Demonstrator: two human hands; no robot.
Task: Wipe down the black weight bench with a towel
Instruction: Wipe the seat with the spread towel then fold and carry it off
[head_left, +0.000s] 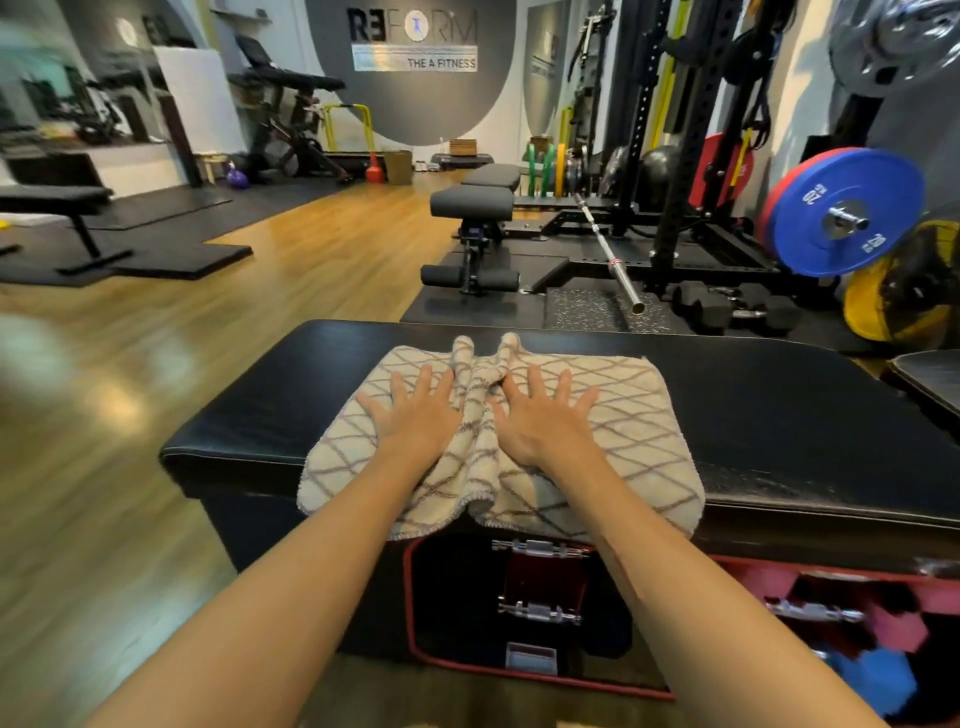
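Bench: I saw the long black padded vinyl weight bench (779, 415) running across the frame right in front of me, its glossy top bare on both sides of the cloth.
Towel: the beige terry towel with a brown diamond grid (623, 410) lay flat on the bench top, bunched into a ridge along its middle, with its near edge hanging over the bench's front side.
Left hand: my left hand (415, 418) rested palm down on the towel's left half, fingers spread wide and flat, gripping nothing.
Right hand: my right hand (545, 421) pressed palm down just beside the ridge on the right half, fingers likewise fanned out.
Spacing: the two hands sat near each other, apart, with the bunched fold between them.
Background: a blue round weight plate (847, 210) hung on a bar at the right.
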